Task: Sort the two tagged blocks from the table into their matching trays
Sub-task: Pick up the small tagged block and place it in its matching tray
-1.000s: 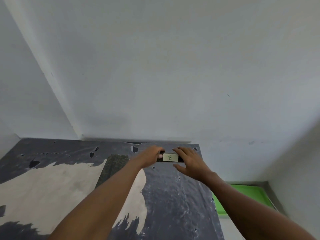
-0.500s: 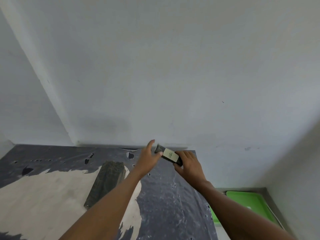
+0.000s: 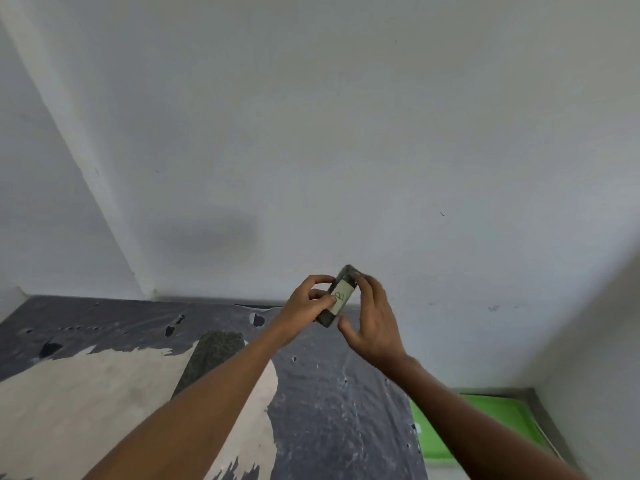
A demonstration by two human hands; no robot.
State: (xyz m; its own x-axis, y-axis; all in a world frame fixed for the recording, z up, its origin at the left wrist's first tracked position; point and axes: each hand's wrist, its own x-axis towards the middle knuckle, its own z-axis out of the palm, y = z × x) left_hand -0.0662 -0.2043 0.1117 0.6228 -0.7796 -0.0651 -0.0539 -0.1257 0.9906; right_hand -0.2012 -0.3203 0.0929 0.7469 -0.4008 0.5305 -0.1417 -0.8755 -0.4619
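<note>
Lifted off the counter (image 3: 329, 403) since 1 second ago, the tagged block (image 3: 337, 297) now sits in the air between both hands, tipped nearly upright with its pale label facing the camera. At that earlier moment it lay flat near the counter's far edge under both hands.

The left hand (image 3: 308, 301) pinches the block's left edge, thumb on the label face and fingers curled behind. The right hand (image 3: 370, 317) cups the right edge with its fingers half spread, thumb near the lower corner. The label carries a green mark that looks like a "B", though it is small and tilted.

To do this step well, the person would probably read the label first, then let 1 hand take the block alone, gripping the long sides so the tag stays visible. The green tray (image 3: 485, 424) lies at 4 o'clock from the block, below counter level, and seems the likely target if the green mark is the match; that is a guess.

A second dark block (image 3: 211, 355) lies flat on the counter at 8 o'clock from the held one, partly behind the left forearm.

The counter wears a dark, wrinkled plastic sheet, torn and holed, with bare pale wood showing at 9 o'clock. Plain grey-white walls meet in a corner at 10 o'clock.
</note>
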